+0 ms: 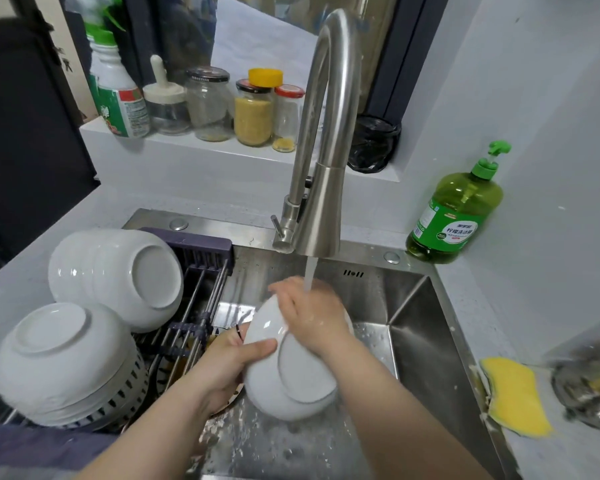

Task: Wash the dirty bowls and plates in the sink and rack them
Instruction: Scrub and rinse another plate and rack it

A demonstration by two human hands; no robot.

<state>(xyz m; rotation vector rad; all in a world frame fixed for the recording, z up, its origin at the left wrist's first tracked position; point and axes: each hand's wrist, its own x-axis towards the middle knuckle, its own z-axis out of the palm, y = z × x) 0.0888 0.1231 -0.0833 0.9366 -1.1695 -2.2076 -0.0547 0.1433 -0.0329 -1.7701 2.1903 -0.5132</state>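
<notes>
My left hand [229,368] grips the glossy white bowl [291,386], tilted over the wet steel sink [430,341]; my right hand [312,313] rests straight-fingered on its round rim under the running water [309,275].

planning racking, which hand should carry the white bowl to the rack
Left, probably: the left hand grips the white ceramic bowl, and the dark barred dish rack sits on that side. The right hand rests across its rim.

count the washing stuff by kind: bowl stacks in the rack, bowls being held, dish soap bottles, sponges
bowl stacks: 2
held bowl: 1
dish soap bottle: 1
sponge: 1
total: 5
</notes>
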